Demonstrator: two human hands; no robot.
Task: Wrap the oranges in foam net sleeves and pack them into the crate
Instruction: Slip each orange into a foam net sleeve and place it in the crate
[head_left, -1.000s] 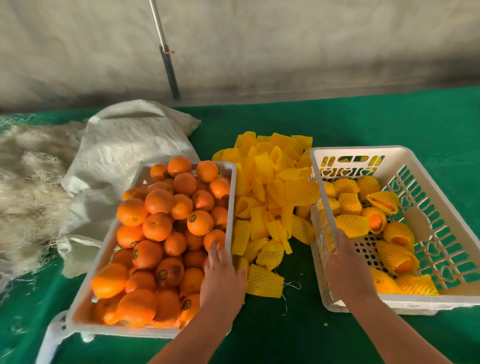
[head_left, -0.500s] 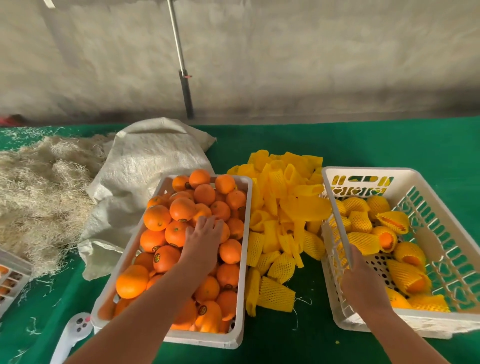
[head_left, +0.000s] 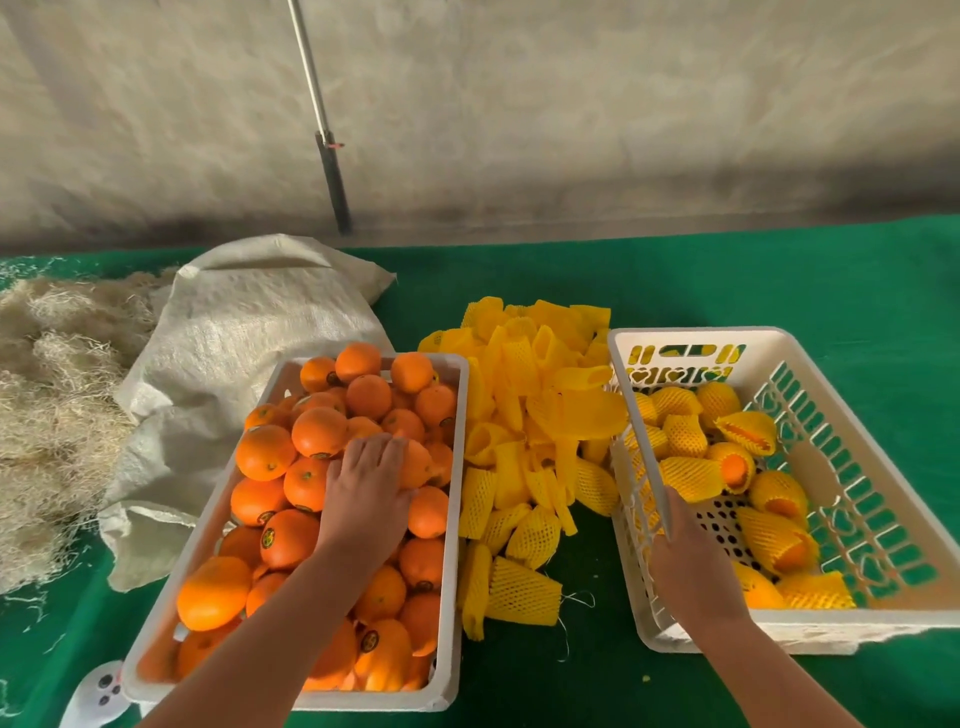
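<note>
A white crate (head_left: 460, 545) on the left is heaped with bare oranges (head_left: 265, 452). My left hand (head_left: 366, 493) lies on the heap, its fingers and thumb curled round one orange (head_left: 423, 462). Loose yellow foam net sleeves (head_left: 524, 415) are piled on the green table between the crates. The white slotted crate (head_left: 675, 338) on the right holds several sleeved oranges (head_left: 691, 478). My right hand (head_left: 691, 566) grips that crate's left wall near the front corner; its fingertips are hidden inside.
A white woven sack (head_left: 249, 332) lies behind the left crate, with a heap of straw (head_left: 52, 415) to its left. A small white device (head_left: 98, 696) sits at the front left. A metal pole (head_left: 327, 140) leans on the wall behind.
My left hand moved from the left crate's right rim onto the oranges and has curled round one. My right hand stays on the right crate's wall. The view shifted.
</note>
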